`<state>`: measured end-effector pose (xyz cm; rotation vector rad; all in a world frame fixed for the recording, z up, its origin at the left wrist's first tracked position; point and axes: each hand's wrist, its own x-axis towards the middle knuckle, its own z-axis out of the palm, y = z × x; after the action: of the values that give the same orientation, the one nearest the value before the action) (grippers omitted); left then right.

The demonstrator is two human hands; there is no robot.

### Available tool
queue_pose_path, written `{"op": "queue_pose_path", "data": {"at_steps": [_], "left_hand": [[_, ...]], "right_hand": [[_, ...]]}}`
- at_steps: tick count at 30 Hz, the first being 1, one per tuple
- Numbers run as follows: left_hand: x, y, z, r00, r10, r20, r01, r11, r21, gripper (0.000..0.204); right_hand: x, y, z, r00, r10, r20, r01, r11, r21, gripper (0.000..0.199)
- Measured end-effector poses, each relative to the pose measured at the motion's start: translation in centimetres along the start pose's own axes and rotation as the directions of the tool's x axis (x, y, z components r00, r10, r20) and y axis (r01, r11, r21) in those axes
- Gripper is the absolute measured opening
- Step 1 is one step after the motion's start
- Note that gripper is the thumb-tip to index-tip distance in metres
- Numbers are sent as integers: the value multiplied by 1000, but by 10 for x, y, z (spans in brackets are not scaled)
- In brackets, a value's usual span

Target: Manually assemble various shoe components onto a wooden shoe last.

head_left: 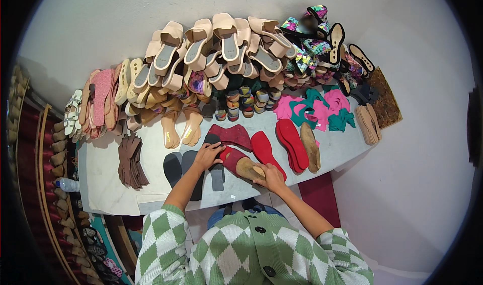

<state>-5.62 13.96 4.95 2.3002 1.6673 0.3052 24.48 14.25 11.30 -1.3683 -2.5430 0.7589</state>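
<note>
A shoe sole with a dark red strap piece and a tan underside lies on the white worktable in front of me. My left hand rests on the dark red end of it, fingers spread over the material. My right hand grips the tan heel end. Dark grey insoles lie just left of my left hand. A dark red upper piece and a bright red insole sit just beyond my hands.
Several red insoles and a tan sole lie to the right. Pink and teal cut pieces, brown cut pieces and piles of beige sandals fill the back. A brown mat sits at far right.
</note>
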Motion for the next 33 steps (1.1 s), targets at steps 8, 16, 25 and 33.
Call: {"op": "queue_pose_path", "data": {"at_steps": [8, 16, 25, 33], "left_hand": [[7, 10, -2, 998, -67, 16, 66, 997, 28, 63], [12, 21, 15, 990, -139, -25, 141, 984, 106, 55], [13, 39, 22, 981, -152, -124, 174, 966, 193, 44], [-11, 86, 11, 850, -319, -420, 377, 924, 63, 22]], "right_hand": [[-28, 17, -40, 998, -43, 44, 41, 998, 47, 64], [-81, 71, -46, 963, 115, -242, -29, 943, 332, 63], [-16, 67, -34, 861, 245, -446, -130, 953, 273, 61], [8, 60, -12, 934, 268, -235, -227, 955, 189, 65]]}}
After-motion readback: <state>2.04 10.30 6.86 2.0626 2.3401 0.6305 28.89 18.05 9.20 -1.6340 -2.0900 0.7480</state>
